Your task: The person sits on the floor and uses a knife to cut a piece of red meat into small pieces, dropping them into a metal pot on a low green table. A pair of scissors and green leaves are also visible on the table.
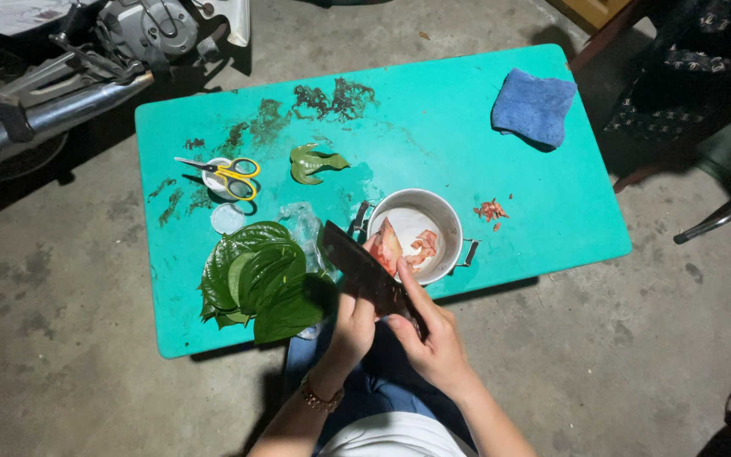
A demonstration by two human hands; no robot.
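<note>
My right hand (435,338) grips a dark cleaver (361,269), index finger stretched along the blade, which slants up to the left. My left hand (354,326), a bracelet on its wrist, reaches under the blade and holds an orange-pink piece of nut (387,245) over the near rim of a metal pot (443,213). More orange-pink slices (425,245) lie inside the pot. Both hands hover at the near edge of a turquoise table (433,127). A pile of large green leaves (255,275) lies just left of the hands.
Yellow-handled scissors (228,173) rest on a small white bowl. Nearby are a folded leaf (315,162), a clear plastic bag (302,224), a round lid (228,218), orange scraps (491,210) and a blue cloth (535,106). A motorcycle (86,59) stands far left, chair legs (721,216) right.
</note>
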